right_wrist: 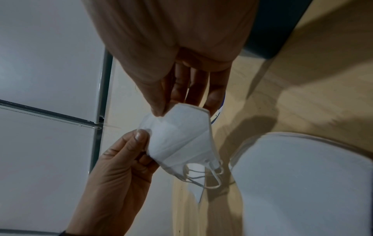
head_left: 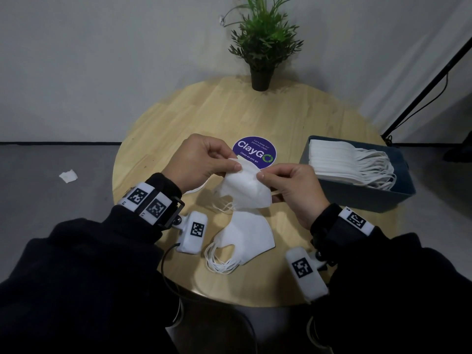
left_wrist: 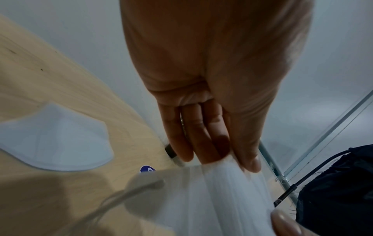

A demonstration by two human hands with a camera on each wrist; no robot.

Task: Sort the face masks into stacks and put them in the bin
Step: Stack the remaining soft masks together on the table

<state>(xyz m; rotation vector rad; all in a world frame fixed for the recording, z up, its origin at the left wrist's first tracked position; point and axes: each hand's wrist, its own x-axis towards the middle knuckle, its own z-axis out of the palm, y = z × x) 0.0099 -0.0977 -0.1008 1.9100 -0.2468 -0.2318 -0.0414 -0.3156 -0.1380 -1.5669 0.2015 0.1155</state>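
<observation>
Both hands hold one white folded face mask (head_left: 245,187) above the round wooden table (head_left: 178,118). My left hand (head_left: 233,163) pinches its upper left edge. Its right edge is pinched by my right hand (head_left: 263,175). In the right wrist view the held mask (right_wrist: 181,140) hangs with its ear loops dangling. A small stack of masks (head_left: 245,236) lies on the table just below the hands. Another mask (left_wrist: 56,143) lies flat under my left wrist. The blue-grey bin (head_left: 378,198) stands at the right, with a stack of masks (head_left: 339,159) in it.
A potted plant (head_left: 260,47) stands at the table's far edge. A purple round sticker (head_left: 254,150) is on the tabletop behind the hands. A black stand pole (head_left: 421,90) leans at the right. A paper scrap (head_left: 68,176) lies on the floor.
</observation>
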